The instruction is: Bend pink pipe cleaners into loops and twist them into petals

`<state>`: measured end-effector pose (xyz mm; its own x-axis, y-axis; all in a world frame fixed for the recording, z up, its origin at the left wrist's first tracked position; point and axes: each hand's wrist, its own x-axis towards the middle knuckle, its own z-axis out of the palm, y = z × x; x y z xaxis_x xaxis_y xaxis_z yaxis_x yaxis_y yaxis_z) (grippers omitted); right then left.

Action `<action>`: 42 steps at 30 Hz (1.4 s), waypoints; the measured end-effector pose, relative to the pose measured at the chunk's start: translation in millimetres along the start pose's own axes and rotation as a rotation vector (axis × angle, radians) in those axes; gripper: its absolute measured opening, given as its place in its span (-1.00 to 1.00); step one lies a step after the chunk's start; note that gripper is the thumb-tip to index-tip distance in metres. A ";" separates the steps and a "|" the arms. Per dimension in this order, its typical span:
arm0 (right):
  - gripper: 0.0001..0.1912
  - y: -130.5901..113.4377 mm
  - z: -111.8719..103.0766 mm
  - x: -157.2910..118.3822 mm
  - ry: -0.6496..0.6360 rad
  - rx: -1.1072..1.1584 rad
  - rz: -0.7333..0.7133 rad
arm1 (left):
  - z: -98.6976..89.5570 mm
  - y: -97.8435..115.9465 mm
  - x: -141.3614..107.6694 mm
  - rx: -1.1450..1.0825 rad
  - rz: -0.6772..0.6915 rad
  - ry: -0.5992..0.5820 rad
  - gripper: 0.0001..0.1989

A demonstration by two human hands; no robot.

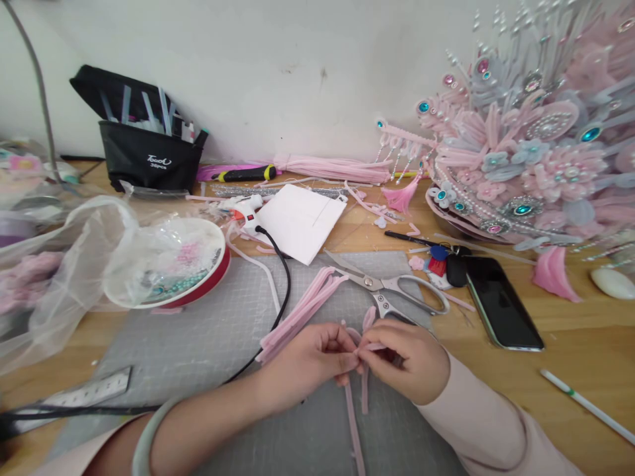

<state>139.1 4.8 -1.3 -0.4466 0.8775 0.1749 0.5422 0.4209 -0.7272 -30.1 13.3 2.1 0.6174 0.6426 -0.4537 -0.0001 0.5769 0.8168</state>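
Low in the frame, just right of centre, fuzzy pale-pink stem (pixel 353 423) is in play, slim and soft, pinched at its middle! Above the pinch, a rounded end pokes up; a short bit points off rightward. Below, two tails drop over the grey grid: one long, leaning slightly, nearing the bottom edge, the other shorter, almost upright. One piece or several? Can't tell.

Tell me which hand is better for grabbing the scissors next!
Probably the right hand: the scissors have their handles just beyond it, farther from the left hand. But both hands are pinching pink strips, so neither is free.
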 end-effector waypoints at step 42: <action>-0.76 -7.9 -2.6 -9.2 0.055 -0.209 -0.396 | -15.1 19.7 -7.8 -0.160 -0.318 -0.201 -0.83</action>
<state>140.8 -5.9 4.5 -0.6133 0.6479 0.4517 0.4719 0.7592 -0.4481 -46.7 27.3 16.3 0.7477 0.3172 -0.5833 0.1033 0.8122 0.5741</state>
